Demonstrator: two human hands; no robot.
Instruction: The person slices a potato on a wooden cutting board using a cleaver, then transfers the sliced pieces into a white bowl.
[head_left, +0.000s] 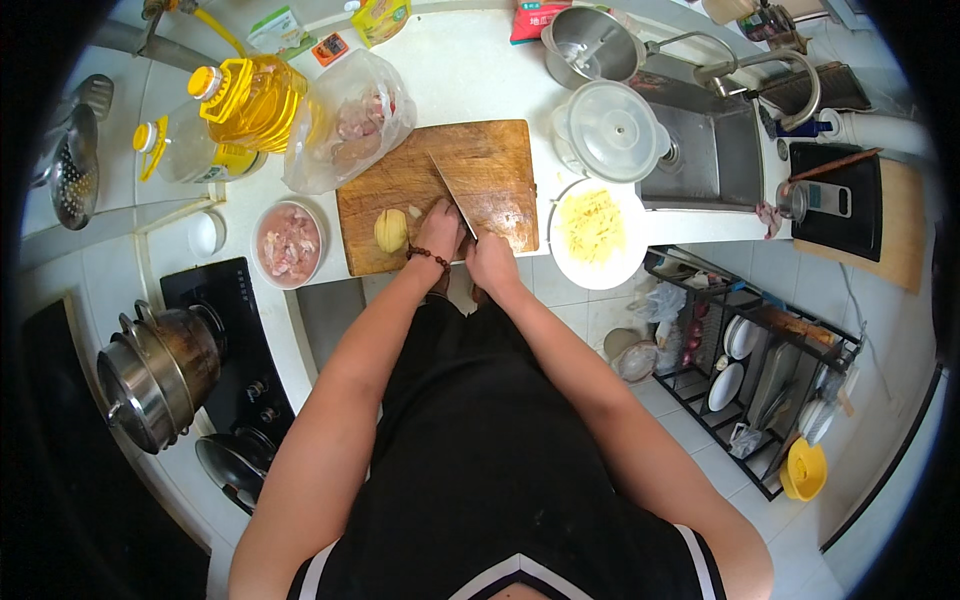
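On the wooden cutting board (487, 161), my right hand (492, 262) grips the handle of a kitchen knife (452, 195), its blade pointing up and left. My left hand (441, 232), with a beaded bracelet at the wrist, lies on the board against the left side of the blade; what is under its fingers is hidden. Left of it sit peeled potato pieces (391, 230) with a small pale scrap beside them. A white plate (596, 279) of pale yellow shreds stands right of the board, and a bowl (257, 259) of cut raw meat stands left.
A plastic bag of raw meat (360, 124) overlaps the board's upper left corner, beside oil bottles (259, 105). A lidded container (611, 131), a steel pot (589, 49) and the sink (694, 161) are at the right. A steamer pot (154, 379) stands by the black hob (232, 330).
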